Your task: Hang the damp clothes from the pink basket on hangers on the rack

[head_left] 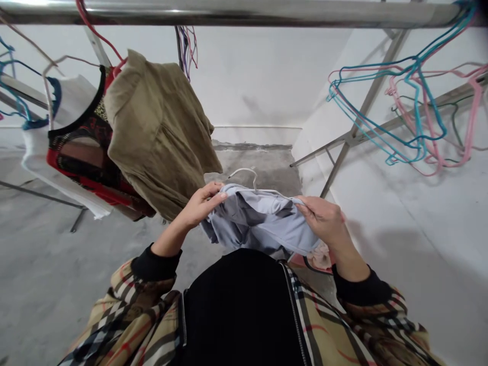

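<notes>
In front of my chest is a pale blue-grey garment (272, 223), bunched along a white hanger (254, 175) whose hook stands up above the cloth. My left hand (204, 206) pinches the garment's left shoulder, thumb on top. At the other end, my right hand (324, 218) is closed on the right shoulder near the hanger's tip. Folds hide most of the hanger's body, and the garment's lower part drops out of sight behind my black top.
A metal rail (244, 12) crosses the top. On its left hang an olive shirt (160, 127), a red and black top (91, 157) and a white garment (68, 173). Several blue hangers (419, 101) and pink hangers (473, 117) hang right. Below my right hand lies a pinkish cloth (320, 256).
</notes>
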Tool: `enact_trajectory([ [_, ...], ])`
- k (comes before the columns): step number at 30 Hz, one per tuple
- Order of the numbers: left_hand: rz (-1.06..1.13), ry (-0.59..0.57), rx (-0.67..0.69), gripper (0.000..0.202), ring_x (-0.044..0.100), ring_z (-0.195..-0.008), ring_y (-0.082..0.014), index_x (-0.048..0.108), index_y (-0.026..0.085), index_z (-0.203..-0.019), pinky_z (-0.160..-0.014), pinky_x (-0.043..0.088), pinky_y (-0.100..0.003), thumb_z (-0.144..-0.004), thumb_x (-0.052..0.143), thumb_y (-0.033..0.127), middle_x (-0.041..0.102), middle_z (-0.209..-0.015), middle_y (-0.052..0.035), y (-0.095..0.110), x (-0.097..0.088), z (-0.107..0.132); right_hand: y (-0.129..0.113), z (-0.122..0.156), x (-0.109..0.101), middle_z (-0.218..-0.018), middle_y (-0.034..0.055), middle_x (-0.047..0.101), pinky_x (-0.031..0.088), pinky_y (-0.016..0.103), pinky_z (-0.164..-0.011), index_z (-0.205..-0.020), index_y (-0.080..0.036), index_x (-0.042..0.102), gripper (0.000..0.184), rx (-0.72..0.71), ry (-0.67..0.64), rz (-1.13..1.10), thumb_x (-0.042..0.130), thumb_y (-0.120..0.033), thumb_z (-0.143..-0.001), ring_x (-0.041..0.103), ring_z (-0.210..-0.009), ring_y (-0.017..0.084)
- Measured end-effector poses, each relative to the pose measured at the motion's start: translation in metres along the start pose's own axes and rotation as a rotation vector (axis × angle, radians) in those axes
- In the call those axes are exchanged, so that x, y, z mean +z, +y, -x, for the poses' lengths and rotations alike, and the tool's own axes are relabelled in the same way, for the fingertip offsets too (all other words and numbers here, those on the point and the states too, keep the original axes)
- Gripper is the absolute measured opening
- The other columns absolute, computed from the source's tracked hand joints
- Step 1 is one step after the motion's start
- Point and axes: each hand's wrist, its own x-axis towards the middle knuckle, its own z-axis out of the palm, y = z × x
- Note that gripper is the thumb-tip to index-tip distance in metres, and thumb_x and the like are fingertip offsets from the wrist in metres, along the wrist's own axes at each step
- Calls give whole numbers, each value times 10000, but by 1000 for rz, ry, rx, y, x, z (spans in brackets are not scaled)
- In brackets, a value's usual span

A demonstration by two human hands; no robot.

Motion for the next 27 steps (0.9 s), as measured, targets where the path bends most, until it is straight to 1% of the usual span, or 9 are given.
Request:
enact_trajectory([
  [4,-77,131,35,353,555,-771,-165,672,149,-814,-736,460,-278,-760,697,497,636,-820,-48,7,11,-5,-2,7,0,-920,72,757,545,291,-757,-1077,-193,711,231,16,11,-9,536,-259,-941,712,-818,186],
  [12,193,369,30,351,605,-747,-156,701,140,-884,-694,496,-255,-778,702,475,694,-840,-54,12,16,-4,10,24,11,-898,66,758,534,288,-741,-1077,-213,715,241,29,17,67,526,-277,-944,705,-783,183],
  [14,138,204,62,331,601,-706,-148,706,142,-843,-664,497,-247,-760,723,462,685,-786,-44,17,12,1,12,27,11,-876,67,755,522,280,-715,-1059,-208,718,234,44,77,82,526,-281,-945,698,-767,179],
  [17,-26,-352,41,281,604,-646,-146,720,154,-783,-612,500,-239,-742,742,431,673,-704,-33,22,1,8,15,31,6,-848,68,750,514,273,-696,-1039,-200,720,224,59,178,75,536,-279,-941,693,-754,179],
  [18,-72,-419,28,276,611,-641,-149,726,157,-787,-610,507,-242,-754,730,431,678,-699,-36,20,-3,8,17,32,4,-845,67,750,516,273,-695,-1036,-202,720,222,62,198,73,537,-282,-940,694,-750,179],
  [19,-117,-355,26,279,617,-642,-151,730,157,-804,-616,513,-246,-773,709,434,684,-707,-43,17,-7,7,19,34,1,-843,65,750,518,273,-694,-1033,-206,721,221,63,210,75,538,-287,-939,695,-746,180],
  [23,-356,391,86,386,628,-762,-154,695,166,-1072,-710,524,-271,-798,672,438,697,-995,-90,-12,-19,-3,25,35,-12,-856,55,749,527,277,-703,-1037,-226,717,204,36,210,94,556,-290,-928,696,-741,176],
  [25,-366,369,77,480,636,-857,-174,650,171,-1183,-764,526,-286,-816,632,479,674,-1109,-112,-28,-23,-9,26,34,-17,-853,50,749,529,281,-695,-1032,-233,713,189,10,232,98,564,-273,-922,696,-733,177],
  [27,-236,141,34,510,648,-889,-197,679,153,-1131,-791,533,-296,-824,592,550,702,-1032,-112,-41,-25,-11,27,34,-20,-852,48,750,532,287,-689,-1022,-234,709,179,4,258,104,563,-255,-920,699,-734,184],
])
